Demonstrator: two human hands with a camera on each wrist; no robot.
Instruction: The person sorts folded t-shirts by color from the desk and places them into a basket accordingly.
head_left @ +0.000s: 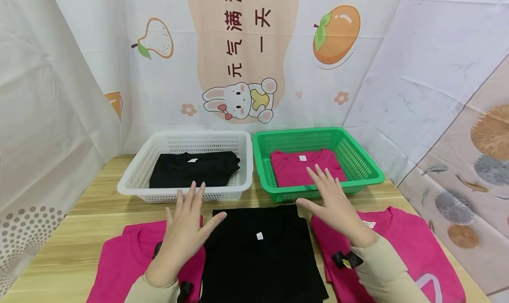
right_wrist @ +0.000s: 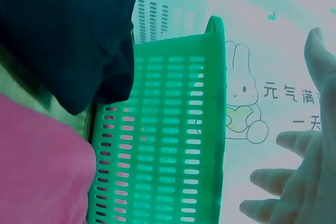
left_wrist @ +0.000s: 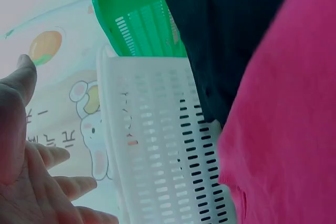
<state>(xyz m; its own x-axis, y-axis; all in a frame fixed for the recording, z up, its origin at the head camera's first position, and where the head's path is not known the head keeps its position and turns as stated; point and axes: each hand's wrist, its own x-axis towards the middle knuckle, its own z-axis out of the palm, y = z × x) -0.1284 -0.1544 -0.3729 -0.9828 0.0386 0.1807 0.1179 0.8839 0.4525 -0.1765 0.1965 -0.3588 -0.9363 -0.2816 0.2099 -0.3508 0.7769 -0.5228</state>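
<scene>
My left hand [head_left: 184, 225], fingers spread and holding nothing, hovers between a pink shirt [head_left: 115, 254] and a folded black shirt [head_left: 262, 263] with a small white label. My right hand [head_left: 334, 206] is likewise spread out and holds nothing. It overlaps the front of a green basket [head_left: 370, 177] and the edge of another pink shirt [head_left: 417, 245] in the head view. Inside the green basket lies a folded pink shirt [head_left: 294, 166]. A white basket [head_left: 129, 179] beside it contains a folded black shirt [head_left: 191, 170]. Both wrist views show the fingers apart, away from the cloth.
The baskets stand side by side at the back of the wooden table [head_left: 87, 214]. Behind them hangs a printed cloth [head_left: 163, 95] with a rabbit, fruit and writing. More hanging cloth [head_left: 449, 130] borders the right side, and pale fabric [head_left: 43, 117] the left.
</scene>
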